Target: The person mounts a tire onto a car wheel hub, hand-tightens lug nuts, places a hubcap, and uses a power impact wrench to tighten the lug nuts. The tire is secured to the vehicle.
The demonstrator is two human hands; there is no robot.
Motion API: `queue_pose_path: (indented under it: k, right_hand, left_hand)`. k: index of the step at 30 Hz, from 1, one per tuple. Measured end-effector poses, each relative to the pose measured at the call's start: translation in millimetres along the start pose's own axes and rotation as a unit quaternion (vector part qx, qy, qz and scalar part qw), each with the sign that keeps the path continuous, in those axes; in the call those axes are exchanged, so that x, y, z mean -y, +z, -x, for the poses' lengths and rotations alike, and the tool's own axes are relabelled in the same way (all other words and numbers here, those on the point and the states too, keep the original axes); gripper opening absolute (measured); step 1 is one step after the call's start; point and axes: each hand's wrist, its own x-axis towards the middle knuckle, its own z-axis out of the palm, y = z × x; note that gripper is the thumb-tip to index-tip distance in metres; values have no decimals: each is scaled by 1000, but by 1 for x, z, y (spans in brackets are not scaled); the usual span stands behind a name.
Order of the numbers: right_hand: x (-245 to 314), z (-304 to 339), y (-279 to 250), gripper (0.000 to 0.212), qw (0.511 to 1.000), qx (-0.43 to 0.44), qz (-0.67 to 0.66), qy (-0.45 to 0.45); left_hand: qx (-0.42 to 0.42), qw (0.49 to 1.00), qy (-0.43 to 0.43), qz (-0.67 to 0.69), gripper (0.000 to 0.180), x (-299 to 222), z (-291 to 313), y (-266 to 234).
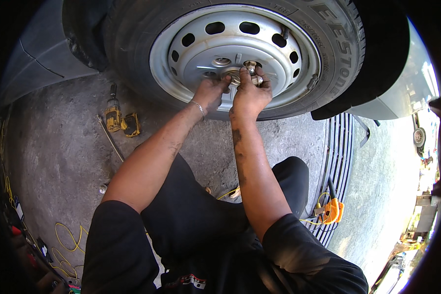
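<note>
A silver steel wheel point(193, 63) with a black tire point(137, 73) is mounted on a car in front of me. My right hand point(251, 98) is closed at the wheel's center, its fingers around a shiny lug nut point(257, 80). Just above those fingertips, another lug nut point(250, 65) sits at a bolt hole. To its left, my left hand point(210, 95) presses curled fingers against the hub area, with the thumb by the center opening. Whatever those fingers hold, if anything, is hidden. An uncovered bolt hole point(222, 61) shows above the left hand.
On the concrete floor to the left lie a yellow-and-black cordless power tool point(113, 115) and a metal bar point(111, 139). An orange tool point(332, 211) with a yellow cord rests by a drain grate point(340, 147) at right. Yellow cable point(66, 240) loops at lower left.
</note>
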Motion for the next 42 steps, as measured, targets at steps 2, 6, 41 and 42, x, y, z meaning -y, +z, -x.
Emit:
queue_pose_path:
  k: [2, 6, 41, 42]
  right_hand:
    - [0, 0, 0, 34, 1000, 3, 3, 5]
    - [0, -1, -2, 33, 1000, 9, -6, 5]
    - [21, -11, 0, 41, 914, 110, -164, 355]
    - [23, -10, 0, 43, 901, 119, -177, 377]
  left_hand:
    - [2, 1000, -4, -1, 57, -2, 2, 1]
    - [-5, 1000, 22, 11, 58, -3, 4, 2]
    - [-10, 998, -11, 60, 55, -7, 5, -1]
    - [-10, 998, -8, 58, 54, -7, 5, -1]
